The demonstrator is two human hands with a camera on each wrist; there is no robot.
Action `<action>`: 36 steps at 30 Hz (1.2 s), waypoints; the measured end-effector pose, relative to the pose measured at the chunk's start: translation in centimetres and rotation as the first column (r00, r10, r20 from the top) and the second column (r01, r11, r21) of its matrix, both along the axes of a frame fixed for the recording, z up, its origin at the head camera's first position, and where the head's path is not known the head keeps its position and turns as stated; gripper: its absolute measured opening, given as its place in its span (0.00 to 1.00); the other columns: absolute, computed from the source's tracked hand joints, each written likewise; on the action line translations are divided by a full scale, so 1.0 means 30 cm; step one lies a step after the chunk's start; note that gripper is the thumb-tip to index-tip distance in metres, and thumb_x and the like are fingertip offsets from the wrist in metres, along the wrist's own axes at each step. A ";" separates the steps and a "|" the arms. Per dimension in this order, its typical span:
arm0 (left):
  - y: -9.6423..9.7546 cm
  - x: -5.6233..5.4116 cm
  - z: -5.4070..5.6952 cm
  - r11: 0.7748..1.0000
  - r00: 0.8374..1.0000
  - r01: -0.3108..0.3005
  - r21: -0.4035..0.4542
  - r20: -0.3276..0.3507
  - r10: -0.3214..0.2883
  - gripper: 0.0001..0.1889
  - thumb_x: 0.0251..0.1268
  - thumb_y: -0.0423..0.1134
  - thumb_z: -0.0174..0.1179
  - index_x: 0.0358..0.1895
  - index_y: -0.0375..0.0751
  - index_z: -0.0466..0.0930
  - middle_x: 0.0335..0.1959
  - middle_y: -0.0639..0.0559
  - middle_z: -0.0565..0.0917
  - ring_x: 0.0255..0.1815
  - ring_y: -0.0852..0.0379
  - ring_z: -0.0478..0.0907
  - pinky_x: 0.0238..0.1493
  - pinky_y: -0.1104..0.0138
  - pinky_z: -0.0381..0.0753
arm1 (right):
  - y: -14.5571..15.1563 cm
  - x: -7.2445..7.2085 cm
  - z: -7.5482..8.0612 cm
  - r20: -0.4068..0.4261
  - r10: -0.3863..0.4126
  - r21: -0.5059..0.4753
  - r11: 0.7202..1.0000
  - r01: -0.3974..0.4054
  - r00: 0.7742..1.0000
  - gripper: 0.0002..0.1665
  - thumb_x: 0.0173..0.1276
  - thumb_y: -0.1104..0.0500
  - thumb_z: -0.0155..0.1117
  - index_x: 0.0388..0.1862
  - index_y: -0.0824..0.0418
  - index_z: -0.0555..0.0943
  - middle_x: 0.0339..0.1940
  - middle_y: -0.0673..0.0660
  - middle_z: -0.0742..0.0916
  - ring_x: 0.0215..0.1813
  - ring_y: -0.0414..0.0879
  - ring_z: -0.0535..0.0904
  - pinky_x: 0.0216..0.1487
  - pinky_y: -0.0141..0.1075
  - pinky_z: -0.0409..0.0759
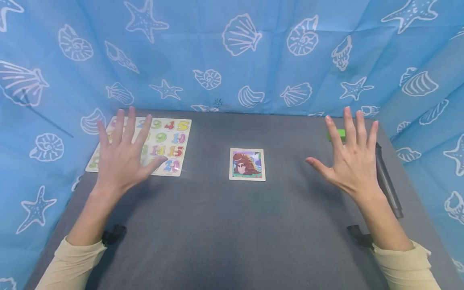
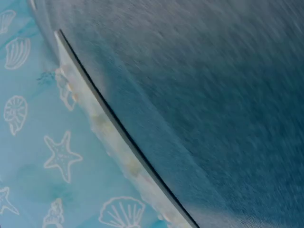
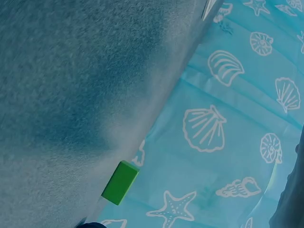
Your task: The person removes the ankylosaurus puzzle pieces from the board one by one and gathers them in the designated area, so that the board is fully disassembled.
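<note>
My left hand [image 1: 123, 155], palm down with fingers spread, is held over a number puzzle board [image 1: 168, 139] and covers part of it. Edge-on, the same board [image 2: 118, 133] crosses the left wrist view. My right hand [image 1: 353, 161] has its fingers spread too, near a green block [image 1: 341, 135] that its fingers partly hide. That green block [image 3: 120, 183] shows whole in the right wrist view. Midway between the hands lies a small square dinosaur picture puzzle [image 1: 247, 165]. Neither hand holds anything.
A dark grey tube-shaped object [image 1: 388, 183] lies along the right side of the grey table [image 1: 232, 229], partly behind the right hand. Blue curtains [image 1: 268, 52] with white shell prints hang at the back and both sides. Black wrist straps [image 1: 115, 234] show near the sleeves.
</note>
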State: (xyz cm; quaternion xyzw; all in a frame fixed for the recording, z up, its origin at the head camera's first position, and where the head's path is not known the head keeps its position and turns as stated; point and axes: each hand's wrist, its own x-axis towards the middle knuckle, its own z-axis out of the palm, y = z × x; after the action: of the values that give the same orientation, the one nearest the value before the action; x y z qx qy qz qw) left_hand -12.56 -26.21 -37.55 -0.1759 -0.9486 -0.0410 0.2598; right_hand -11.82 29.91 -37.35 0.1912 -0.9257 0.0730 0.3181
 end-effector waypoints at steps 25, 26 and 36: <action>0.207 0.042 0.028 0.978 0.927 0.085 0.191 0.345 -0.148 0.36 0.75 0.51 0.65 0.81 0.43 0.70 0.82 0.38 0.73 0.82 0.35 0.69 0.80 0.38 0.68 | -0.238 -0.047 -0.032 0.200 0.311 -0.221 0.938 -0.267 0.929 0.45 0.74 0.44 0.68 0.82 0.64 0.67 0.76 0.68 0.78 0.75 0.66 0.74 0.73 0.64 0.73; 0.219 0.044 0.028 0.976 0.913 0.089 0.200 0.375 -0.160 0.35 0.76 0.51 0.65 0.81 0.43 0.70 0.82 0.39 0.73 0.83 0.36 0.69 0.80 0.38 0.69 | -0.255 -0.052 -0.034 0.231 0.326 -0.252 0.930 -0.267 0.917 0.45 0.73 0.48 0.71 0.81 0.65 0.68 0.76 0.67 0.79 0.75 0.65 0.75 0.74 0.64 0.73; 0.342 0.035 0.018 0.968 0.782 0.138 0.209 0.577 -0.236 0.33 0.79 0.53 0.63 0.80 0.46 0.72 0.83 0.42 0.72 0.84 0.38 0.69 0.82 0.41 0.69 | -0.407 -0.096 -0.053 0.448 0.502 -0.535 0.813 -0.229 0.739 0.35 0.73 0.60 0.75 0.75 0.65 0.74 0.71 0.65 0.85 0.71 0.62 0.81 0.67 0.58 0.84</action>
State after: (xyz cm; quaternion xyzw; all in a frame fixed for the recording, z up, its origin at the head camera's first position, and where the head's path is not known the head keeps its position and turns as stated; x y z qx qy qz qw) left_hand -11.50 -15.96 -37.00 -0.2265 -0.9536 -0.1934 -0.0448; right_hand -14.70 17.70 -38.95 0.2653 -0.8766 0.3995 0.0398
